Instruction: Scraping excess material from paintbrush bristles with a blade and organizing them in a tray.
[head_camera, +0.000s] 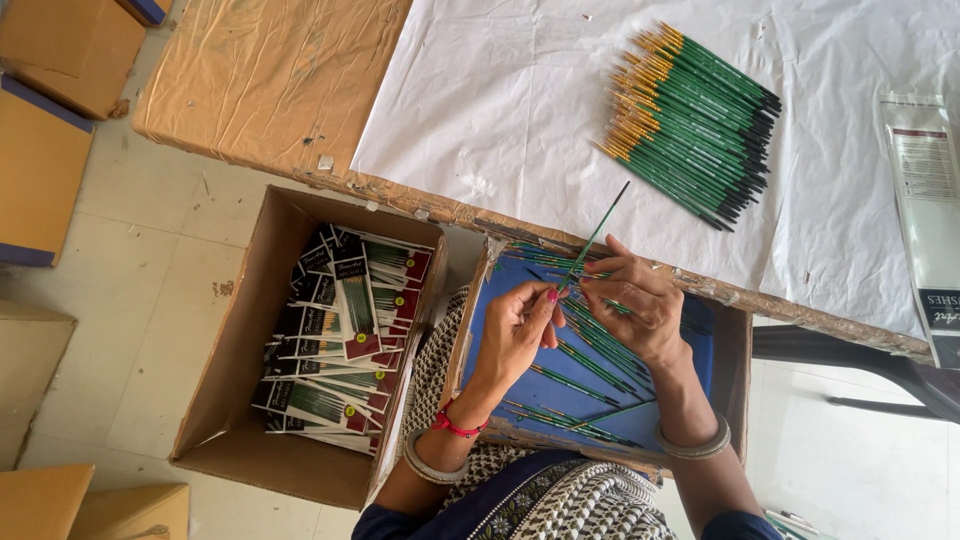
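Pale tiled floor, worktable (280, 80) covered in brown paper with a white sheet (500, 90) over its far part. Landmark: blue-lined tray (490, 310) on the person's lap, at the table edge. Both hands sit over the tray. Left hand (515, 335) and right hand (640, 305) meet at one thin paintbrush (592, 240): green handle, dark tip, slanting up and away from the tray toward the table. Left thumb and forefinger pinch its lower end; right fingertips close on the shaft just beside them, other fingers curled loosely. More loose green brushes (590, 365) lie scattered in the tray under the hands. Beyond the tray, on the white sheet, a neat stack of brushes (690, 125), gold ferrules one end, black tips the other. Left of the tray, on the floor, a cardboard box (230, 400) full of packaged brush sets (340, 340). Empty clear sleeve (925, 190) well to the tray's right.
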